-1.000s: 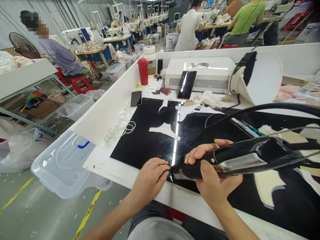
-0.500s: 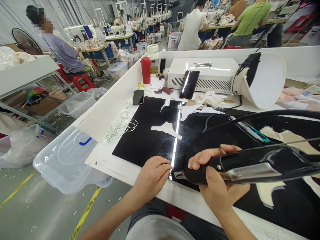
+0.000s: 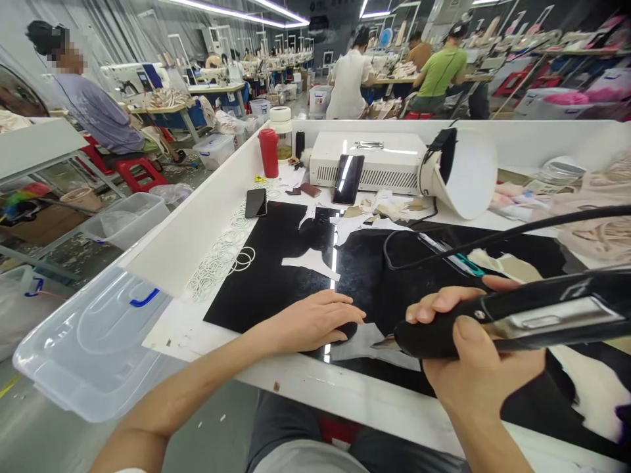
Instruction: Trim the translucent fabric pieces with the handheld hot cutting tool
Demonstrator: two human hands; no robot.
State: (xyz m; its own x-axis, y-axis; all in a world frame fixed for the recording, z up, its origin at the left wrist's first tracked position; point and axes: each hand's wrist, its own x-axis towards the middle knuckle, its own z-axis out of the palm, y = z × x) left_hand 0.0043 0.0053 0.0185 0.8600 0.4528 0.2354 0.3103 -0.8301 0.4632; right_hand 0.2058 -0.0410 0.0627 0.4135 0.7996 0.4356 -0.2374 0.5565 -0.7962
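My right hand [image 3: 473,364] is wrapped round the black handle of a corded cutting tool [image 3: 522,318], whose metal tip points left just above the glossy black work surface [image 3: 276,282]. My left hand [image 3: 315,322] lies flat with fingers stretched out, pressing a black fabric piece [image 3: 345,330] onto a pale cut-out beside the tool's tip. Another white fabric cut-out [image 3: 313,261] lies farther back on the black surface.
A white machine box [image 3: 367,161] with a phone [image 3: 348,179] leaning on it stands at the back, beside a white lamp shade [image 3: 463,172]. A red cup [image 3: 269,152], a second phone [image 3: 256,202] and white rings [image 3: 221,253] sit left. People work at tables behind.
My left hand has opened from a pinch and moved right, now flat on the fabric. The right hand and tool have shifted right. My view has tilted up and moved back.
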